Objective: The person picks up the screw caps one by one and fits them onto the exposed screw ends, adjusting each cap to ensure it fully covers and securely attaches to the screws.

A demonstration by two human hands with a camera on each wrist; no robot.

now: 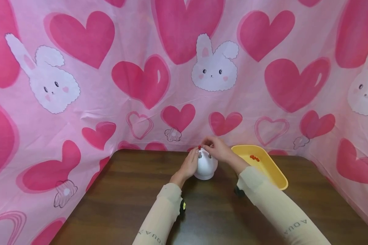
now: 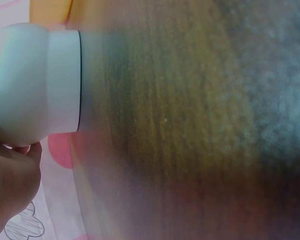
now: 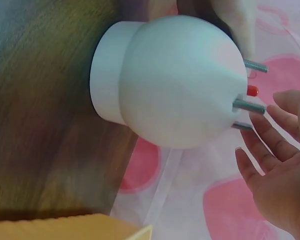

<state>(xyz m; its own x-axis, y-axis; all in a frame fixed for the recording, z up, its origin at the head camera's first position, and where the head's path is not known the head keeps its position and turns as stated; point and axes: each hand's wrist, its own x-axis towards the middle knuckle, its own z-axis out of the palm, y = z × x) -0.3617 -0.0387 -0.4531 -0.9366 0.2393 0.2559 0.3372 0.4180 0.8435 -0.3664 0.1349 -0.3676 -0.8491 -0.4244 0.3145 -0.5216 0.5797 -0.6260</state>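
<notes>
A white ball-shaped body [image 1: 206, 169] on a short round base stands upright on the table. Several threaded metal rods [image 3: 250, 106] stick out of its top, and a small red piece [image 1: 199, 147] shows there too. Against the left side of the white body rests my left hand [image 1: 189, 163], its fingers lying along the curve. My right hand [image 3: 282, 165] is at the top beside the rods, fingers spread and loosely bent, with nothing visible in its grasp. Whether a fingertip touches a rod, I cannot tell.
To the right stands a yellow tray [image 1: 274, 170] with several small red pieces [image 1: 254, 158] inside. The dark wooden table [image 1: 125, 190] reaches back to a pink cloth [image 1: 178, 95] printed with hearts and rabbits.
</notes>
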